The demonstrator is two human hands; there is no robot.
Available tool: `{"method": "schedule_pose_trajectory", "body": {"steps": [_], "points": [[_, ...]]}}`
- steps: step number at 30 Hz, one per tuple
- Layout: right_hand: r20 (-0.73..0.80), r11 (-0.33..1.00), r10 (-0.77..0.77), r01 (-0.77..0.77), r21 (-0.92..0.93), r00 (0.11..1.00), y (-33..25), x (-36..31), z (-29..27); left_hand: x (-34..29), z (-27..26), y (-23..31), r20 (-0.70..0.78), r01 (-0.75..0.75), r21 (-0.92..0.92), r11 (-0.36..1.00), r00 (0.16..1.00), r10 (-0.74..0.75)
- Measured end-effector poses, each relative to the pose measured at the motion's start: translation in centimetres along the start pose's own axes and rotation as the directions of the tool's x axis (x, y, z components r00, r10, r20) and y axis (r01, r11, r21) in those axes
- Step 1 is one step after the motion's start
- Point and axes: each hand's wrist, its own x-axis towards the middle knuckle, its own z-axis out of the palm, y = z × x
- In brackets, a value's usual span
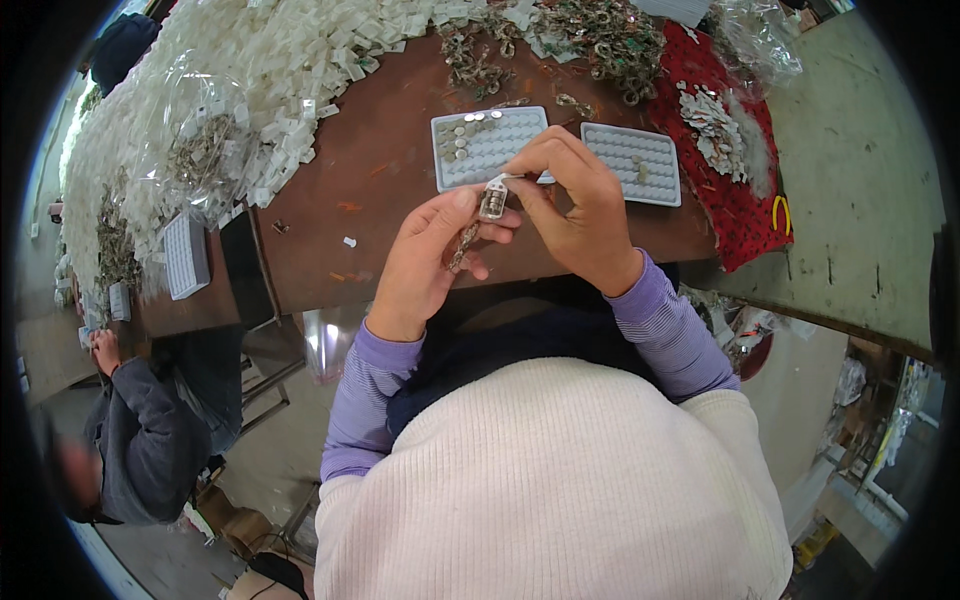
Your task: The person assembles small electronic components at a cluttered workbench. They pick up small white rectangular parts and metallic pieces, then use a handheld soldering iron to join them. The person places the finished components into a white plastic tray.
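Note:
Above the near edge of the brown table, my left hand [418, 262] pinches a small silvery rectangular piece [492, 204] between thumb and fingers. From it a metal chain [463, 246] hangs down across the left fingers. At the top of the piece is a white tag-like part [497, 184]. My right hand [578, 205] has its thumb and index finger pinched together at that white part; the fingertips hide just what they grip. Just behind my hands lies a pale dimpled tray [510, 135] with several small round silvery discs [461, 142] in its left side.
Another dimpled tray [660, 185] sits to the right, beside a red patterned cloth [735, 215] with white pieces [712, 130] and yellow-handled pliers [781, 214]. A big heap of white tags [280, 60] covers the far left; tangled chains [600, 45] lie behind. A co-worker [160, 420] sits at left.

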Motion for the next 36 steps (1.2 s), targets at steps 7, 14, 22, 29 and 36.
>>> {"method": "schedule_pose_trajectory", "body": {"steps": [7,14,22,29,36], "points": [[-0.030,0.994,-0.104,0.105,0.029,0.994,0.0,-0.3,0.2,0.7,-0.9,-0.3,0.084,0.044,-0.078,0.996,0.996,-0.037],[-0.097,0.994,-0.097,0.091,-0.062,0.991,0.4,-0.6,-1.2,1.1,1.8,-0.7,-0.012,0.015,-0.084,0.996,1.000,-0.016],[-0.151,0.984,-0.140,0.120,-0.134,0.978,0.5,-1.0,-1.4,2.8,3.3,-1.7,-0.131,-0.174,-0.069,0.982,0.978,0.164],[-0.118,0.869,-0.304,0.224,-0.442,0.945,1.8,-2.5,-4.4,5.1,6.2,-1.6,0.048,0.081,-0.123,0.989,0.996,-0.075],[-0.195,0.857,-0.184,0.060,-0.511,0.963,3.9,-6.0,-10.2,9.2,10.1,-3.6,0.143,0.344,-0.114,0.932,0.934,-0.327]]}}
